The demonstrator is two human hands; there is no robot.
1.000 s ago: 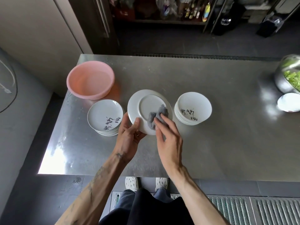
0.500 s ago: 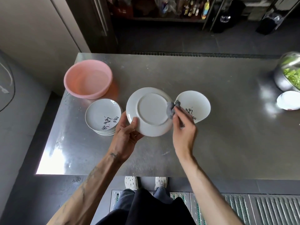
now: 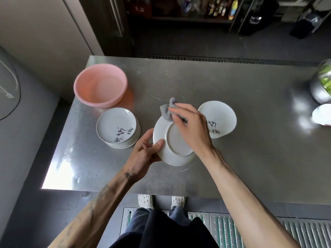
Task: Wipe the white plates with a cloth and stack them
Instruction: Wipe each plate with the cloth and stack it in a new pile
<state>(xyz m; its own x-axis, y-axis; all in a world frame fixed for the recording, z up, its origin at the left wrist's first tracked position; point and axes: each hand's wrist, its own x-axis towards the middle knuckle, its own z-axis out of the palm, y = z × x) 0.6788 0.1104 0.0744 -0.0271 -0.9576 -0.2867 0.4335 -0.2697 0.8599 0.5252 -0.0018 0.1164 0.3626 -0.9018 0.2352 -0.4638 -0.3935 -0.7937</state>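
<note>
A: Starting at the left: seeing a pink basin sitting near the far-left corner of the steel table?
B: Yes, and finding a stack of white plates just beside it on the near side, face up, showing black brush marks on the top one.
A: Moving on to the left hand?
B: Gripping the held plate by its left rim, pressing the thumb on the underside, curling the fingers behind the edge.
A: Holding it where?
B: Holding it tilted above the table, between the two stacks, turning the underside and foot ring toward the camera.
A: Wiping with what?
B: Pinching a grey cloth in the right hand, bunching it at the plate's far rim, curling the fingers round it and pressing it onto the plate.
A: Finding both hands clamped, then?
B: Yes: clamping the left on the plate, the right on the cloth, meeting at that one plate.
A: Going further right?
B: Finding a second stack of white plates just beyond the right hand, partly hidden by it, showing the same black marks.
A: Seeing anything at the far right?
B: Seeing a metal bowl holding green leaves at the edge of view, and a small white dish just nearer, both well apart from the stacks.
</note>
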